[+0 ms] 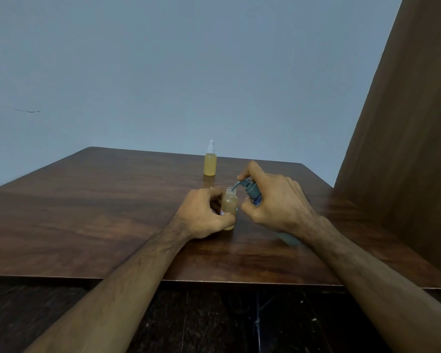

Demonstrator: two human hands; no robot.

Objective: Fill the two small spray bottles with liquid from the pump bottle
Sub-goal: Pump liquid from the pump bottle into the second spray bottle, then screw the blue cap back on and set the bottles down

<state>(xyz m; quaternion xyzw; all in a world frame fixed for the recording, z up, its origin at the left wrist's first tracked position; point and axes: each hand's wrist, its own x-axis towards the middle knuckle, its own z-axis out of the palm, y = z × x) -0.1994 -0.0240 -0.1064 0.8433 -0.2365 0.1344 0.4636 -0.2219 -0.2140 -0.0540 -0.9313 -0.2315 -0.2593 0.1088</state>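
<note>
The pump bottle (255, 197) stands tilted near the middle of the wooden table (99, 212), its grey pump head at the top and a strip of blue label just visible between the fingers that wrap it. The right hand (275, 205) grips it around the neck and body, with the forefinger curled over the top of the pump head. The curved spout reaches toward ten o'clock and ends right at the mouth of the open spray bottle (229, 206), which sits just beside the pump bottle at its nine o'clock. This small bottle has no cap on, holds a pale amber liquid, and carries a bit of red and white label low on its side. The left hand (204, 215) holds it, thumb and fingers curled around its body, with the bottle's base close to the table; whether the base touches the wood cannot be told.

The second spray bottle (210, 161) stands upright well apart from the hands, at twelve o'clock from them near the table's far edge. It is filled with yellow-amber liquid and wears a white spray cap.

A grey-blue wall (163, 72) rises behind the table, and a brown wooden panel (405, 136) stands at three o'clock.
</note>
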